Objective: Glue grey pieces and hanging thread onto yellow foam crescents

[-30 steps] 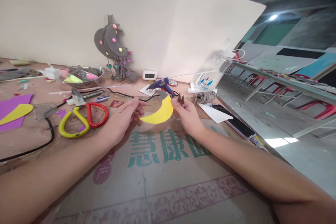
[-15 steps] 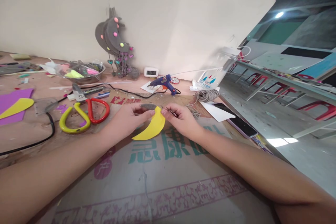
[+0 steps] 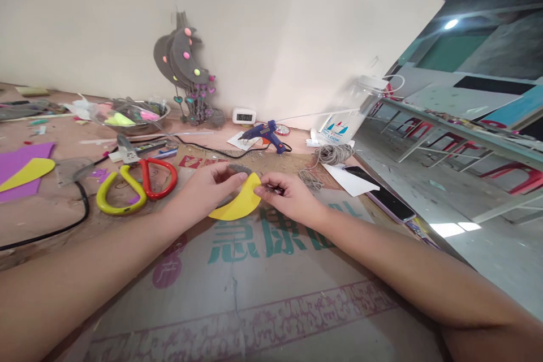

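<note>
A yellow crescent cut from a thin sheet (image 3: 238,205) hangs between my two hands, its curve bulging down to the right. My left hand (image 3: 211,188) is closed, thumb and fingers round a grey, yarn-wrapped curved piece (image 3: 240,169) lying against the crescent; most of that piece is hidden behind the hand. With closed fingertips, my right hand (image 3: 289,195) pinches the crescent's right edge near its upper end. Whether anything else is tucked in the right fingers is hidden. Below both hands lies a printed cardboard sheet (image 3: 271,294).
Scissors with yellow and red handles (image 3: 159,180) lie left. Behind my hands are a blue glue gun (image 3: 271,137), a small digital clock (image 3: 244,116) and grey yarn (image 3: 335,154). A phone (image 3: 390,198) lies right. Grey moon decorations (image 3: 182,59) lean against the board; a metal bowl (image 3: 163,119) stands left.
The yellow crescent has turned, its lower tip swinging left and up behind my left hand. My right hand has shifted slightly left along its edge. The grey piece shows a little more.
</note>
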Motion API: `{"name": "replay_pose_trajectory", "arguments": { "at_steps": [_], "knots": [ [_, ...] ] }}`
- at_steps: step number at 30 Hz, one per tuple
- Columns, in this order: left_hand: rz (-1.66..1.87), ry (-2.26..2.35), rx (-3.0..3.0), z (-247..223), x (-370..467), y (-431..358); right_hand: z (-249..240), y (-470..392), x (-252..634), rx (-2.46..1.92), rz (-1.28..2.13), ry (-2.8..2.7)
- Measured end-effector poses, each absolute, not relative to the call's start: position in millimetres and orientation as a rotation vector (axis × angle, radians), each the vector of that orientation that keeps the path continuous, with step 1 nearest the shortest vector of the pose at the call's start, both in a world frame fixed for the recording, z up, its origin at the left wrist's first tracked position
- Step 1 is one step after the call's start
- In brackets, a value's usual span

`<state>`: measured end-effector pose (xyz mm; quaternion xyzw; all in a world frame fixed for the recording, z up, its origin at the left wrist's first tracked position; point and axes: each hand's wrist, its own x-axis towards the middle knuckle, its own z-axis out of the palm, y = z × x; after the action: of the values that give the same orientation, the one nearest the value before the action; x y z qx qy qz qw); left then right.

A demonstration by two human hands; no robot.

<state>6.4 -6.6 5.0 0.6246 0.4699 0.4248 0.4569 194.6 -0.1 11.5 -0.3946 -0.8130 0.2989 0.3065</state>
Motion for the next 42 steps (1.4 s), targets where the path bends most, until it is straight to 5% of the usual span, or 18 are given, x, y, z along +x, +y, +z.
{"name": "replay_pose_trajectory", "arguments": {
  "at_steps": [5,14,28,42],
  "knots": [
    [1.240,1.183,1.530,7,5,-4,8,-1,202,-1.031,0.426,-2.028],
    [1.020,1.254,1.805,19,5,-18,11,2,209,-0.906,-0.244,-2.408],
    [1.028,1.245,1.704,19,5,-17,9,6,210,-1.115,0.238,-2.192],
    [0.975,1.310,1.759,12,4,-9,14,1,207,-0.759,-0.331,-2.452]
  ]
}}
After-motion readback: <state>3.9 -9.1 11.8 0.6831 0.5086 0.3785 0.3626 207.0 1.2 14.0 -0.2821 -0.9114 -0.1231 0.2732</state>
